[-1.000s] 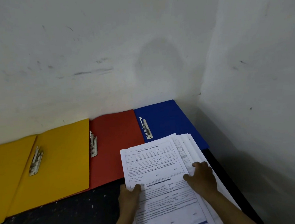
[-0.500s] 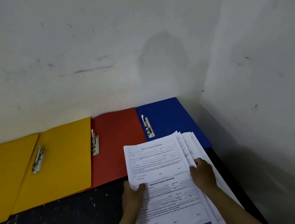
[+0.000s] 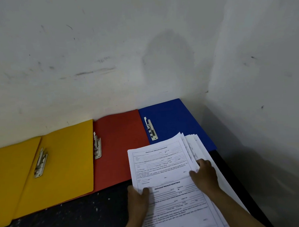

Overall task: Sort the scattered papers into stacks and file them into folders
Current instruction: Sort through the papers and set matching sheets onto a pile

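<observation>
— Against the wall, what lay on the dark table (image 3: pixel 67 220)?

— Three open folders in a row: yellow folder (image 3: pixel 60 167), red folder (image 3: pixel 119 148), blue folder (image 3: pixel 172 122), each with a metal fastener.

— And the paper stack (image 3: pixel 170 179)?

— It sat near the right corner, overlapping the red and blue folders, sheets fanned at the right. The top form read "PERSETUJUAN TINDAKAN KEDOKTERAN", and lower down "PENOLAKAN TINDAKAN KEDOKTERAN". Finer print was illegible.

— The hands?

— The left hand (image 3: pixel 137 200) pinched the stack's left edge, thumb on top. The right hand (image 3: pixel 204 176) pressed on the right side, fingers curled at the sheet edges.
</observation>
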